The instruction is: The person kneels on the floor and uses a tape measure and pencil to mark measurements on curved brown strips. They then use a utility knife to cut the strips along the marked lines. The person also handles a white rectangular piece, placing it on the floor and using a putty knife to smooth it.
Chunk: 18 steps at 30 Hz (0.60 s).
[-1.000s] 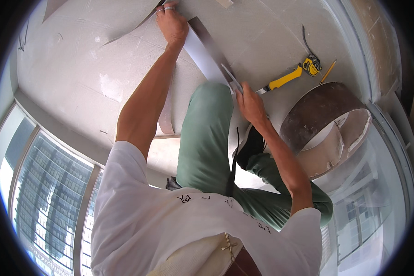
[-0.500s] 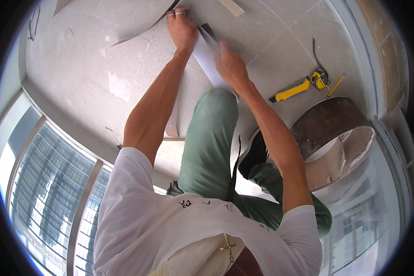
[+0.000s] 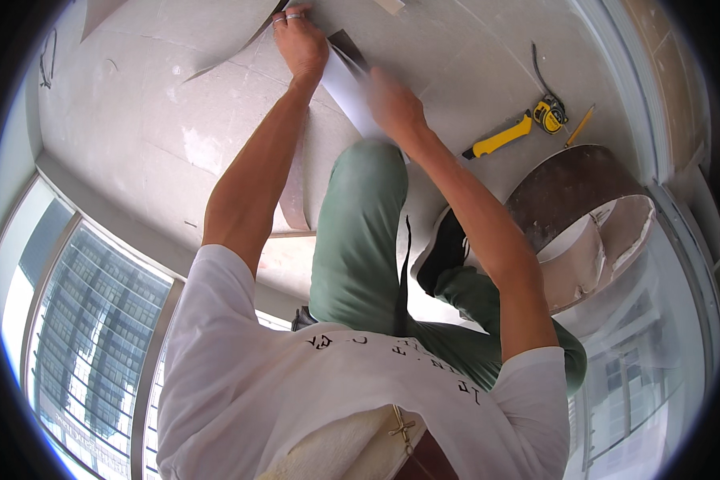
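A long white strip (image 3: 349,98) with a dark side lies on the floor ahead of my raised knee. At its far end is my left hand (image 3: 302,46), fingers bent closed on it, with rings on them. A thin curling length (image 3: 236,56) trails off to the left of that hand. My right hand (image 3: 398,108) is over the strip's right edge, smeared by motion, so its fingers and anything in them cannot be made out. Beside the strip's far end shows a dark brown piece (image 3: 347,48).
To the right lie a yellow-handled cutter (image 3: 500,139), a yellow tape measure (image 3: 550,114) and a pencil (image 3: 580,126). Nearer me stands a large curled brown sheet (image 3: 572,188) with a pale inner side. Windows (image 3: 96,312) line the left, and a glass panel (image 3: 632,368) the right.
The view has shifted slightly. My left hand stays at the strip's far end; my right hand remains in blurred motion by the strip's edge. The tools on the floor lie as before.
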Motion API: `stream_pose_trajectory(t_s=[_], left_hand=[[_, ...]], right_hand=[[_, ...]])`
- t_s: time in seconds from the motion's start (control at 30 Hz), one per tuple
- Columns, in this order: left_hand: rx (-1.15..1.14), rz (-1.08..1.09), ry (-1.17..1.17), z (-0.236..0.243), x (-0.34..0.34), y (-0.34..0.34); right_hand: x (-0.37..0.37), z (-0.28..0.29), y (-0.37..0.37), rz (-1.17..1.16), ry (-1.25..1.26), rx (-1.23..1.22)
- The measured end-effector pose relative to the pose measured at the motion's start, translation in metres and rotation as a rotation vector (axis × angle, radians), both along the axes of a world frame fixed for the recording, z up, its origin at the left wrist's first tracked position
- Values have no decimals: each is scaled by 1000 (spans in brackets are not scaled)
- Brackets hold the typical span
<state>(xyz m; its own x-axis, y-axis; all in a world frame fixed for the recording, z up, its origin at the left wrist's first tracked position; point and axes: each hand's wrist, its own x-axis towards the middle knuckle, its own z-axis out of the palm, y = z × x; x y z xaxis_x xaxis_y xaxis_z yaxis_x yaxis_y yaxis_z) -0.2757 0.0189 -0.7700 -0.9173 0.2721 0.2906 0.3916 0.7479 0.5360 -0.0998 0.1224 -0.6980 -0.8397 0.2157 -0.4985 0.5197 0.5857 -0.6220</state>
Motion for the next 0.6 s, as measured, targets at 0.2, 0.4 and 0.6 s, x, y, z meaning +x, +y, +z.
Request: stream_pose_trajectory(t_s=[0.2,0.4,0.6], left_hand=[[-40,3,-41,4,1,5],[31,-57,48,-5,-7,-2],[25,-32,12,1,-3,3]], right_hand=[[89,-5,0,-20,-64,-37],[200,1,-7,-26,-131,12],[230,19,-11,-74,-247,-36]])
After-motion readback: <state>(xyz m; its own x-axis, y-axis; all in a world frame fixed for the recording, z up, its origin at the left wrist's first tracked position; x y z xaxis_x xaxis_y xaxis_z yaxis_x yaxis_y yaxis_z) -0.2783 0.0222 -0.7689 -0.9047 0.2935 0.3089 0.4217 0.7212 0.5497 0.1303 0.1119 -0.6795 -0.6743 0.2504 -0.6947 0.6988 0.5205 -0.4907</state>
